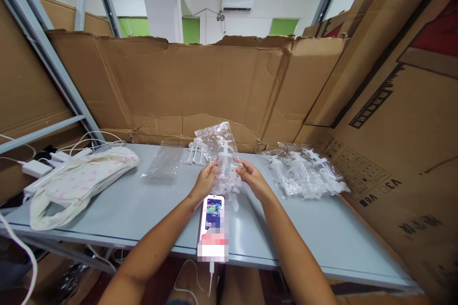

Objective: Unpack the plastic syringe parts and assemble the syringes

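A clear plastic bag point(214, 134) is held upright over the middle of the table. In it is a clear plunger-type dispenser like a large syringe point(224, 164), with small white pieces point(232, 183) around its lower part. My left hand point(206, 180) pinches the bag's left side. My right hand point(251, 176) grips its right side, thumb and fingers closed together. Just left of the bag lie several white plunger-like parts point(195, 151) with flat ends. Below my hands a phone point(213, 228) with its screen lit lies at the table's front edge, a cable plugged into it.
At the right lie several filled bags point(302, 174) with similar dispensers. Flat clear bags point(162, 167) lie left of centre. A white pink-dotted cloth bag point(86, 176) and white cables with adapters point(37, 169) occupy the left end. Cardboard walls point(200, 81) enclose the grey table point(143, 212).
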### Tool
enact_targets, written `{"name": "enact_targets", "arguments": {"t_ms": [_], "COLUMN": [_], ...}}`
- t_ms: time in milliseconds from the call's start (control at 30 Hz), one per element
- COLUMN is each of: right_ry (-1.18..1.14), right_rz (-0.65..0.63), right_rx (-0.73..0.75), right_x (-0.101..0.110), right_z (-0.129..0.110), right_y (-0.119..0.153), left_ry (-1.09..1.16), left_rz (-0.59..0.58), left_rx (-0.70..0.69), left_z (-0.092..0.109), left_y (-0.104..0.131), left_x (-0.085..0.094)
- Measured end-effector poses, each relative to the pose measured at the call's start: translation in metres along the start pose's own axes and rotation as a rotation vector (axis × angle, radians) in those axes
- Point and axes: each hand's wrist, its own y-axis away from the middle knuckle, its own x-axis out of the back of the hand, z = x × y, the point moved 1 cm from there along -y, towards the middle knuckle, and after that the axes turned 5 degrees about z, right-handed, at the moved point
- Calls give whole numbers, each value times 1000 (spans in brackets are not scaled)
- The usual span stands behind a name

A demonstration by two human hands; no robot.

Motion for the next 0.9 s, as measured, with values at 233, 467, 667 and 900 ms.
{"name": "enact_targets", "arguments": {"t_ms": [233, 467, 667, 900], "right_ry": [-28, -47, -117, -155], "right_rz": [25, -33, -102, 29], "right_rx": [42, 36, 19, 37], "right_x": [-9, -14, -23, -29], "right_z": [1, 1, 9, 16], "right_y": [2, 5, 8, 3], "left_ry": [-282, -343, -516, -651], "left_rz": [32, 108, 167, 206], "left_rx": [-122, -217, -377, -464], "left_z": [-1, 0, 7, 11], "left_y": [-3, -7, -2, 2], "left_x": [5, 10, 12, 12]}}
